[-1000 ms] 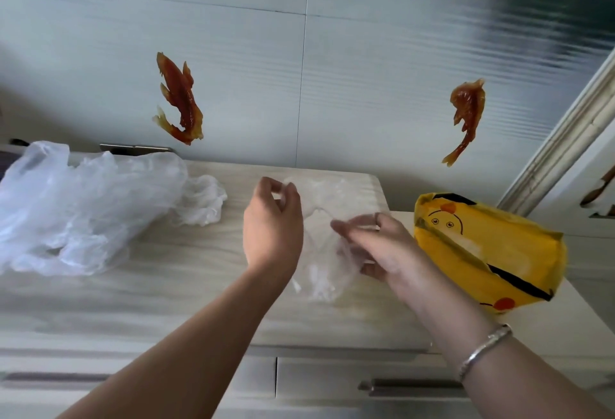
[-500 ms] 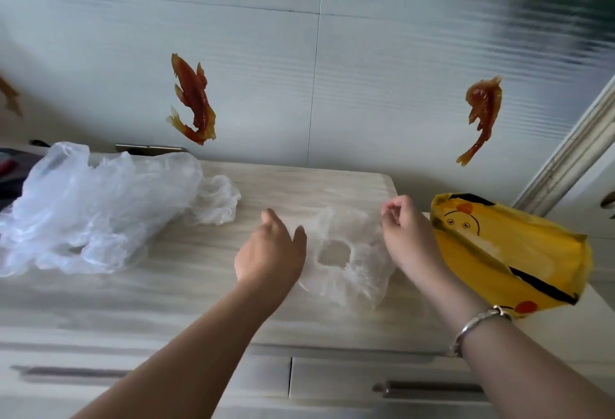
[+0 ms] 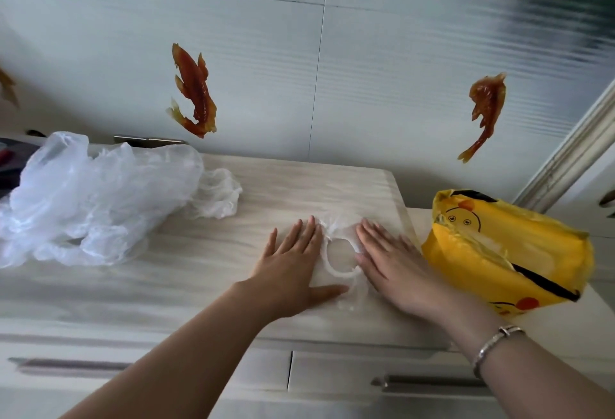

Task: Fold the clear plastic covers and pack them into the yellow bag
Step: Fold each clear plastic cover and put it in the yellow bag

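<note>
One clear plastic cover (image 3: 337,270) with an elastic ring opening lies flat on the pale wooden cabinet top (image 3: 199,272). My left hand (image 3: 293,269) presses flat on its left side, fingers straight. On its right side my right hand (image 3: 392,265) presses flat too. Most of the cover is hidden under both palms. The yellow bag (image 3: 509,252) with a cartoon duck print lies just right of my right hand, mouth facing left. A loose heap of clear plastic covers (image 3: 90,199) sits at the far left of the top.
The tiled wall behind carries two orange fish stickers (image 3: 193,92). Drawer fronts with metal handles (image 3: 429,380) run below the front edge. A white door frame (image 3: 572,149) rises at the right. Dark items show at the far left edge.
The cover went from held up between both hands to laid on the cabinet top. Both hands opened and now press it flat from either side.
</note>
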`<act>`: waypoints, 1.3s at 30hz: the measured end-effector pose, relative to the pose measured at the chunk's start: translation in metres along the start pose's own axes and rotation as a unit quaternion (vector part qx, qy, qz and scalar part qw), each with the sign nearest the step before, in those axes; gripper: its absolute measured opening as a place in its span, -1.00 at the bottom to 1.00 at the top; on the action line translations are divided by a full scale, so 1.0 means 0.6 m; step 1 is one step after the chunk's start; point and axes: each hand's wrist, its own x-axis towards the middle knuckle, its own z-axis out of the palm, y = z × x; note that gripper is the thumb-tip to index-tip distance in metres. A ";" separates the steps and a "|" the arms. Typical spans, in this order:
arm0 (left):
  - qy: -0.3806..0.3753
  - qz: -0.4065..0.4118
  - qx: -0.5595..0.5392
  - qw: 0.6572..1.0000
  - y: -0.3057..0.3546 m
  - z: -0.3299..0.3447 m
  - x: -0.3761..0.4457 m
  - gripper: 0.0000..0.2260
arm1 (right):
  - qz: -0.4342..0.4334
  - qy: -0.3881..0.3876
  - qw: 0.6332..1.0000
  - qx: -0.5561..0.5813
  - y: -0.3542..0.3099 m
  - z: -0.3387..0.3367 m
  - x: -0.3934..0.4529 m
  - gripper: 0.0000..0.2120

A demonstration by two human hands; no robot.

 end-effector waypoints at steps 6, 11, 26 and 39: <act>-0.033 0.003 -0.009 0.999 -0.005 -0.004 0.001 0.15 | 0.013 0.031 0.999 -0.037 0.034 0.003 -0.006 -0.41; -0.025 -0.026 -0.042 0.998 0.000 -0.016 -0.009 0.05 | -0.047 0.135 0.990 0.012 0.008 -0.018 -0.026 -0.50; 0.184 0.016 -0.057 0.981 0.016 -0.049 -0.081 -0.72 | -0.088 0.069 0.993 0.027 -0.027 -0.020 -0.099 -0.44; 0.087 0.044 -0.088 0.991 0.002 -0.030 -0.041 -0.43 | -0.020 0.055 0.987 0.150 -0.018 -0.026 -0.070 -0.36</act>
